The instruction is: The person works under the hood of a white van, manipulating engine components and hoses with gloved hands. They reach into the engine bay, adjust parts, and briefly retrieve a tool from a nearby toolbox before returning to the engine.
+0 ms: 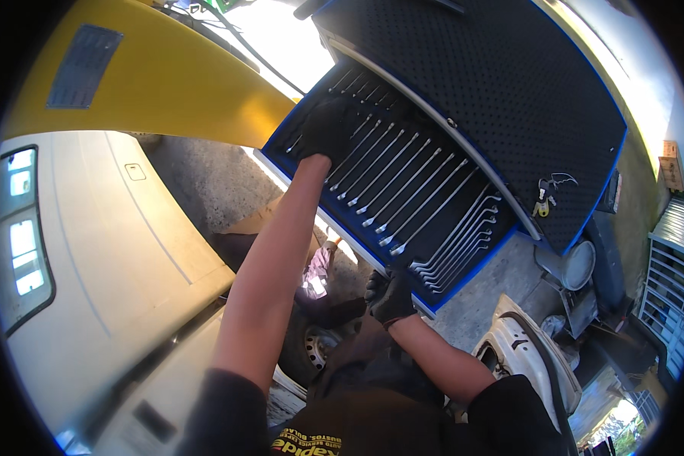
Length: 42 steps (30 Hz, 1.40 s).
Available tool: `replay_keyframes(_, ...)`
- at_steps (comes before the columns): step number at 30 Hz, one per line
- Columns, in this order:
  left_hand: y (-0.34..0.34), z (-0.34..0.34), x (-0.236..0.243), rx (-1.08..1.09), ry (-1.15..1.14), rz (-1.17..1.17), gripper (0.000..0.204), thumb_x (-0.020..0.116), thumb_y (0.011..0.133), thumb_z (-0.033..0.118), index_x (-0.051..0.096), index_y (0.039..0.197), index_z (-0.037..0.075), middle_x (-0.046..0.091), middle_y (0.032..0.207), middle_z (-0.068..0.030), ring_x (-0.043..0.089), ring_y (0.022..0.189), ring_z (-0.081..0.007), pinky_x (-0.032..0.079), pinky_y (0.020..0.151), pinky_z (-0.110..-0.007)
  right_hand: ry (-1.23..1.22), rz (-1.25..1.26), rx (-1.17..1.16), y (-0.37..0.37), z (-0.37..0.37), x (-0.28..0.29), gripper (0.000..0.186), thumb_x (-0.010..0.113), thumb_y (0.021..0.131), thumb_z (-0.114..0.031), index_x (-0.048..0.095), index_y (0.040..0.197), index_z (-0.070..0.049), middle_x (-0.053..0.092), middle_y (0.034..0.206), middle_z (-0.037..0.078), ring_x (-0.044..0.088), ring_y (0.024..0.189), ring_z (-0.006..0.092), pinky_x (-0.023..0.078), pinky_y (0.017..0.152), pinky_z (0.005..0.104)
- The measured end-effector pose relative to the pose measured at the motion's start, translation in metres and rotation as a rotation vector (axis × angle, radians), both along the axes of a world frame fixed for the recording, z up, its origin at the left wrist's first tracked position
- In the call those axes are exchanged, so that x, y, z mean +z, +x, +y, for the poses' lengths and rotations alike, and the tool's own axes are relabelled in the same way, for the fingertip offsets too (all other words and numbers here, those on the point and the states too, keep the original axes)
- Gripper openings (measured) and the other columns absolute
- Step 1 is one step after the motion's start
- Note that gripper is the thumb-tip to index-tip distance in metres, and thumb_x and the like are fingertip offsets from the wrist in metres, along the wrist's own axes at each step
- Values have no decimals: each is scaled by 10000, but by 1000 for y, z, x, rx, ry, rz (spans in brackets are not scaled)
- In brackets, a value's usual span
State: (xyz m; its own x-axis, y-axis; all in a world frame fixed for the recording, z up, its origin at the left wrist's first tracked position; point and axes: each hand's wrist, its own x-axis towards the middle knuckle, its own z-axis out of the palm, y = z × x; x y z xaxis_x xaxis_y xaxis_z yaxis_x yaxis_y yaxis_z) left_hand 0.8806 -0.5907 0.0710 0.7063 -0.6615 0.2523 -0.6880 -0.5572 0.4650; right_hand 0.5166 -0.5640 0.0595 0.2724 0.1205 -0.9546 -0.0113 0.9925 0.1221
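An open drawer [433, 307] with blue edges holds rows of combination wrenches [400, 185] in a black liner. Several offset box-end wrenches [463, 242] lie nested at its right end. My left hand [327, 128], in a black glove, is over the wrenches toward the drawer's left end. Its fingers merge with the dark liner, so their grip and anything in them cannot be made out. My right hand [391, 295], also gloved in black, is closed at the drawer's near edge, its fingers curled around the front rim.
The tool cabinet's black perforated top [479, 83] rises beyond the drawer, with keys [543, 199] lying on it. A cream vehicle [121, 251] stands at left, below a yellow panel [167, 83]. A loose white vehicle door [524, 349] and a round container [576, 264] are at right.
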Motion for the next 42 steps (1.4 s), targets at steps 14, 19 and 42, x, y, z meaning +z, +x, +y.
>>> replay_keyframes(14,-6,-47,-36,239,429,-141,265,725,889,385,856,943,161,790,995,-162,775,938,-375,618,813,-513,8,3,-3,-11,26,8,297,614,1059,-458,630,1035,-163,637,795,4,587,642,166,420,546,318)
replay_keyframes(19,14,-29,-56,101,339,-96,295,713,896,394,845,893,130,785,1010,-164,753,975,-377,594,868,-509,9,52,25,-10,35,8,316,620,1058,-488,633,1023,-174,645,796,-4,599,639,164,422,539,312)
replay_keyframes(42,14,-16,-80,201,53,147,315,633,1012,389,758,1089,110,764,1084,-186,715,1061,-420,550,943,-522,28,71,38,-16,40,3,373,625,1078,-503,691,1068,-136,673,756,2,592,538,151,423,464,281)
